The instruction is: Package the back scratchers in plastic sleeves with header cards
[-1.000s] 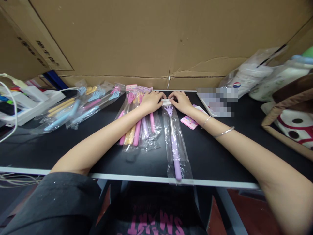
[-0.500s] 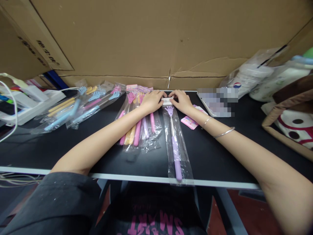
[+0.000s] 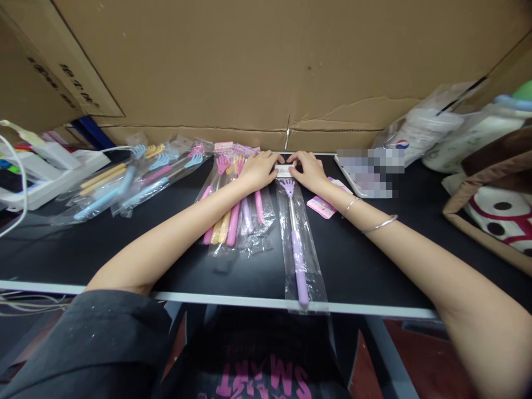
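A purple back scratcher (image 3: 298, 257) with a hand-shaped head lies in a clear plastic bag (image 3: 316, 285), its handle end toward me at the desk's front edge. At the bag's far end is a small white card (image 3: 284, 170). My left hand (image 3: 262, 169) pinches the card's left side, and my right hand (image 3: 310, 170) pinches its right side. Whether the card is folded over the bag's opening, I cannot tell. Beside my right wrist lie pink printed cards (image 3: 322, 208). Several bagged back scratchers (image 3: 234, 224) in pink, yellow and purple lie partly under my left forearm.
More bagged back scratchers (image 3: 141, 177) lie at the left, by a white power strip (image 3: 62, 180) with a cable. At the right are a phone (image 3: 353, 177), a cup in a plastic bag (image 3: 428, 133) and a brown-handled bag (image 3: 499, 210). Cardboard (image 3: 233, 66) walls the back.
Both hands stay at the white card with almost no movement. The whole view has shifted very slightly; the bagged back scratcher lies in the same place.
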A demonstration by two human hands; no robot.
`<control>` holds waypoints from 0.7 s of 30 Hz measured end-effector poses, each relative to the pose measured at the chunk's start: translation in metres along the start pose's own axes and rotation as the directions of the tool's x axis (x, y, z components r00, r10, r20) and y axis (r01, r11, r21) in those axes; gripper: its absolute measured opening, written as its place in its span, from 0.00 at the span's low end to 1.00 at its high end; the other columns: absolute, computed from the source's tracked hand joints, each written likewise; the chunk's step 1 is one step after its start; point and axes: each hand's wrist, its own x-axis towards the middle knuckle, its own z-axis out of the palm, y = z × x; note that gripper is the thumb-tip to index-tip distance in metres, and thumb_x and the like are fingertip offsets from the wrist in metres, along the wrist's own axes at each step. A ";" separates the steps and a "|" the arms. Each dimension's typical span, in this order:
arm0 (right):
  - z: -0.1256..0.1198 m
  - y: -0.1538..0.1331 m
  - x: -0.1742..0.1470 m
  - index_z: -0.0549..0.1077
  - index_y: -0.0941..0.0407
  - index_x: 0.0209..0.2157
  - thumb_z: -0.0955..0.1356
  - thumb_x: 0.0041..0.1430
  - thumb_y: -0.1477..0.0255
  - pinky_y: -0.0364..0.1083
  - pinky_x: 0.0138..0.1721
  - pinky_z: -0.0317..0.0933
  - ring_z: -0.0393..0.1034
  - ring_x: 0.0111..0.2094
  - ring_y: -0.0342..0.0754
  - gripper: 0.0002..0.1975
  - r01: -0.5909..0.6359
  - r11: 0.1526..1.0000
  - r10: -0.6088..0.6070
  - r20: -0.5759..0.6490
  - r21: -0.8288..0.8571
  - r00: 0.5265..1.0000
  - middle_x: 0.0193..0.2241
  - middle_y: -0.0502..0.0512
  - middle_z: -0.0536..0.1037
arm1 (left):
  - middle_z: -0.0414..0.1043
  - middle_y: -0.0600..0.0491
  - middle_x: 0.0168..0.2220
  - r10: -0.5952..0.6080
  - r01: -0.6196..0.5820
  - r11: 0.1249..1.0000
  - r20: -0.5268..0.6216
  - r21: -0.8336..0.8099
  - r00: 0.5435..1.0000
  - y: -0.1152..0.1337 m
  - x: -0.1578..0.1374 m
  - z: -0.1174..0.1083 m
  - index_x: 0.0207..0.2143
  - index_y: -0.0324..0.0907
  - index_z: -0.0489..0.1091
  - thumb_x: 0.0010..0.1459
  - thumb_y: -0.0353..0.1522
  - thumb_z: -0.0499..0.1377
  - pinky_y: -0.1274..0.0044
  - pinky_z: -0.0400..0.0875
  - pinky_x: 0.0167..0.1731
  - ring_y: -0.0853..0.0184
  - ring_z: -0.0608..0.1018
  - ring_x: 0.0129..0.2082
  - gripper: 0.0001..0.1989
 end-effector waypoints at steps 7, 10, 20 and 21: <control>-0.002 -0.003 -0.001 0.71 0.52 0.43 0.65 0.58 0.71 0.61 0.51 0.57 0.67 0.48 0.61 0.11 -0.009 1.000 0.009 0.015 -0.022 1.000 0.41 0.59 0.76 | 0.73 0.45 0.55 0.003 -0.003 1.000 -0.004 -0.006 1.000 0.000 0.000 0.000 0.57 0.41 0.68 0.64 0.29 0.51 0.65 0.61 0.61 0.57 0.72 0.59 0.20; -0.001 -0.002 -0.001 0.71 0.52 0.43 0.65 0.59 0.71 0.61 0.51 0.57 0.67 0.48 0.61 0.10 -0.003 1.000 0.003 0.012 -0.025 1.000 0.41 0.59 0.76 | 0.73 0.45 0.55 0.005 -0.005 1.000 -0.004 -0.007 1.000 0.000 -0.001 0.000 0.56 0.41 0.68 0.63 0.30 0.51 0.65 0.62 0.61 0.56 0.72 0.59 0.19; -0.003 -0.006 -0.002 0.71 0.53 0.44 0.65 0.58 0.72 0.60 0.52 0.57 0.67 0.49 0.61 0.11 -0.006 0.999 0.007 0.015 -0.036 1.000 0.42 0.59 0.76 | 0.73 0.44 0.55 0.000 0.000 1.000 0.003 -0.006 1.000 0.001 -0.001 -0.002 0.57 0.40 0.68 0.64 0.29 0.50 0.65 0.61 0.60 0.56 0.72 0.59 0.20; -0.003 -0.006 -0.002 0.71 0.53 0.44 0.65 0.58 0.72 0.60 0.52 0.57 0.67 0.49 0.61 0.12 -0.005 0.999 0.006 0.016 -0.037 1.000 0.42 0.59 0.76 | 0.73 0.44 0.55 0.002 -0.002 1.000 0.000 -0.006 1.000 0.000 -0.001 -0.002 0.57 0.40 0.68 0.64 0.29 0.50 0.65 0.61 0.60 0.56 0.72 0.59 0.20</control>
